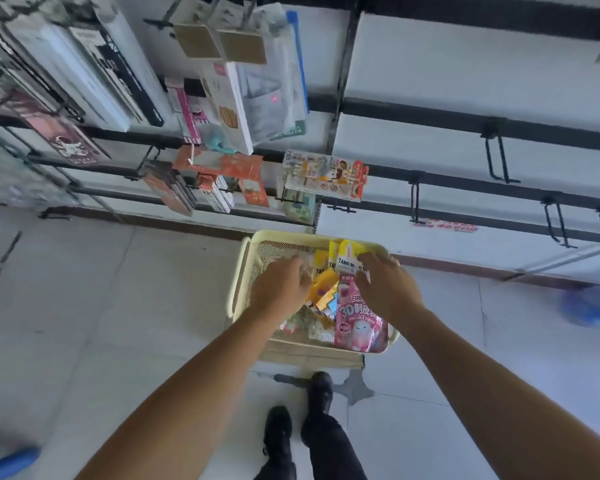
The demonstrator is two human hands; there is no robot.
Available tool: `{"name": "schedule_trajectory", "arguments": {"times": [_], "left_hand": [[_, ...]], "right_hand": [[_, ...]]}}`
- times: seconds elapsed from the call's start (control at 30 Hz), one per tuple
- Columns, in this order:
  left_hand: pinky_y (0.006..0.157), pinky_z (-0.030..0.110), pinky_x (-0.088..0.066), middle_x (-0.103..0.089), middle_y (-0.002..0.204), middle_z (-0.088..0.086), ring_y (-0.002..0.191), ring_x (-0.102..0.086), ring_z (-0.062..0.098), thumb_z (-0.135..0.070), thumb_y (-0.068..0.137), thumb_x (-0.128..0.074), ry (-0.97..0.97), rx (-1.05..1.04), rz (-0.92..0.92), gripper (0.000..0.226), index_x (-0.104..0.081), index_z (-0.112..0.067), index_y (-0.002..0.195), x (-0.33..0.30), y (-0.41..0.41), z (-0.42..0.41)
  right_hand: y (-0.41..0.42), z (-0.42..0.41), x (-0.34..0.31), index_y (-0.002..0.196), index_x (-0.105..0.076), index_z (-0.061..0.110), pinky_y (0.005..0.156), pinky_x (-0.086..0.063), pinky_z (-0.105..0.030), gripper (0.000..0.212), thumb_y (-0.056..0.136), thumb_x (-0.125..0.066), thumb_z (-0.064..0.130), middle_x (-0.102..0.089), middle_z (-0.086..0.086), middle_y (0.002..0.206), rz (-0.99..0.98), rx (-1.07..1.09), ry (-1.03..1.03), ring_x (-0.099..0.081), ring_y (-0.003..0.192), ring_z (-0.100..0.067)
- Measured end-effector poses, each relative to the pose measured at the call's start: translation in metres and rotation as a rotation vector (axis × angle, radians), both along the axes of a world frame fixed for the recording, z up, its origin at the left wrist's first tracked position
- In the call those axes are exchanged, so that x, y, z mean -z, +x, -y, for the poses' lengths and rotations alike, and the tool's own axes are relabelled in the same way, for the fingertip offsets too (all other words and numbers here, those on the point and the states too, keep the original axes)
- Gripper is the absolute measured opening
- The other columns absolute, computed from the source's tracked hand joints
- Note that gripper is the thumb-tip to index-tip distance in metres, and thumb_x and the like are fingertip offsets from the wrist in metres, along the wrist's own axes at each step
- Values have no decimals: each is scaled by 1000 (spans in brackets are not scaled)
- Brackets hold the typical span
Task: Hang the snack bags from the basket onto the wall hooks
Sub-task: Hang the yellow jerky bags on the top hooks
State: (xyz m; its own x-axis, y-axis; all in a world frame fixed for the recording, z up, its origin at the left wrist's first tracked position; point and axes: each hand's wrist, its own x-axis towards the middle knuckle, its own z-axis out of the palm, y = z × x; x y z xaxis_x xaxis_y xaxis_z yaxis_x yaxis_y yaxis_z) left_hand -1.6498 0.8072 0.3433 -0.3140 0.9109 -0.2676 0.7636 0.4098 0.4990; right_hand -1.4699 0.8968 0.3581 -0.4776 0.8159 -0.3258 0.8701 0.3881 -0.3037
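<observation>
white wall panels (465, 64) with black rails run across the top, packaged goods (222, 109) hanging at left, bare black wire hooks (496, 154) at right. pale tiled floor (84, 306) below. cream mesh basket (238, 289) stands by the wall, holding snack bags: large pink pouch (355, 323), yellow-white packets (347, 259) upright at the far side. left hand (279, 285) reaches in, fingers curled down among the bags; grip cannot be told. right hand (388, 289) rests on the packets, fingers spread.

Pale tiled floor (84, 306) carries the cream mesh basket (243, 271), standing near the wall
</observation>
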Motion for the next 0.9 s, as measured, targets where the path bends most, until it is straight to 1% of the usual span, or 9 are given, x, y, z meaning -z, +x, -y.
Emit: {"name": "schedule_trajectory", "arguments": {"times": [0.13, 0.2, 0.33, 0.5, 0.57, 0.63, 0.7, 0.77, 0.9], "left_hand": [[49, 22, -37, -68, 120, 5, 55, -51, 3, -26, 101, -54, -55, -40, 104, 23, -62, -15, 119, 51, 5, -30], [52, 24, -43, -68, 122, 5, 61, -58, 6, -26, 101, -55, -66, -65, 132, 26, -62, -13, 123, 74, 9, -45], [83, 42, -57, -69, 121, 8, 102, -68, 23, -26, 99, -58, -89, -91, 180, 28, -64, -10, 121, 119, 19, -78], [90, 38, -53, -64, 130, 13, 108, -65, 28, -24, 101, -56, -198, -130, 244, 37, -55, -3, 132, 158, 26, -118], [87, 38, -49, -67, 115, 12, 105, -63, 30, -25, 102, -55, -247, -171, 265, 28, -58, -4, 119, 171, 27, -134], [80, 34, -45, -59, 85, -1, 92, -58, 24, -29, 101, -57, -279, -213, 284, 15, -58, -15, 95, 187, 27, -149], [76, 31, -41, -49, 74, -7, 85, -52, 19, -30, 100, -59, -294, -245, 325, 21, -56, -19, 82, 202, 27, -158], [76, 35, -46, -56, 73, -2, 81, -54, 21, -29, 97, -63, -309, -267, 382, 32, -54, -19, 68, 212, 26, -162], [64, 28, -45, -71, 91, 10, 70, -58, 17, -27, 96, -65, -323, -296, 516, 21, -74, -9, 93, 222, 22, -164]], "right_hand": [[-2, -26, 44, 139, -48, 18, 87, -50, -42, 38, 103, -45, 27, -56, -7, 136, 35, 25, -56, -51, 126, -33], [-3, -38, 68, 139, -49, 18, 83, -50, -41, 38, 103, -46, 26, -56, -6, 136, 19, 40, -87, -52, 124, -32], [-2, -60, 117, 136, -51, 18, 84, -52, -44, 36, 102, -47, 27, -60, -7, 133, 0, 57, -111, -64, 108, -32], [-1, -78, 156, 131, -55, 15, 81, -57, -45, 32, 101, -48, 25, -63, -9, 128, -25, 86, -99, -65, 106, -31], [-4, -85, 167, 133, -55, 14, 80, -57, -46, 34, 101, -48, 23, -63, -9, 129, -29, 79, -95, -64, 109, -31], [-7, -91, 177, 135, -54, 13, 83, -55, -46, 36, 101, -49, 22, -62, -9, 130, -41, 78, -86, -62, 112, -32], [-9, -93, 185, 135, -55, 13, 85, -55, -46, 36, 100, -49, 22, -62, -9, 130, -56, 92, -77, -60, 114, -32], [-9, -94, 191, 134, -56, 13, 86, -54, -46, 35, 100, -50, 21, -63, -9, 128, -61, 111, -73, -60, 115, -31], [-7, -94, 197, 131, -57, 12, 87, -54, -45, 34, 99, -51, 22, -64, -9, 125, -47, 123, -70, -59, 115, -29]]}}
